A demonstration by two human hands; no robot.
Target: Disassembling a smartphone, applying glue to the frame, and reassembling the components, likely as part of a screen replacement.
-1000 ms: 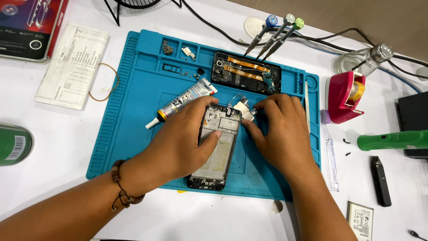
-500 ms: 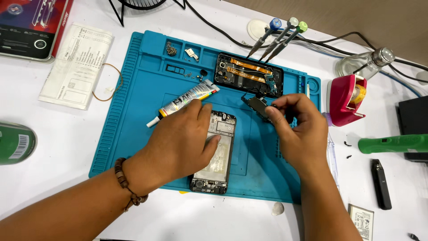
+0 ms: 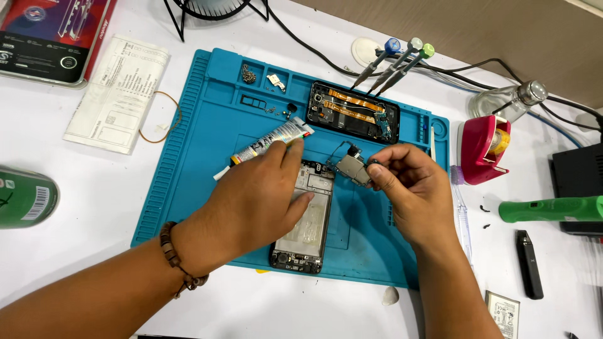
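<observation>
On a white bench, a blue repair mat carries the phone frame; left hand presses it flat, right hand pinches a circuit board.

Left hand: enters from the near left, forearm bare and angled up toward the middle. Palm down, flattened, fingers spread slightly and pointing far-right, thumb tucked along the near edge. A brown beaded bracelet sits on the wrist.

Right hand: forearm rises from the near right. Hand raised, back toward the camera, thumb and forefinger pinched together at the left side, other fingers curled in.

Hands near each other, not touching.
</observation>
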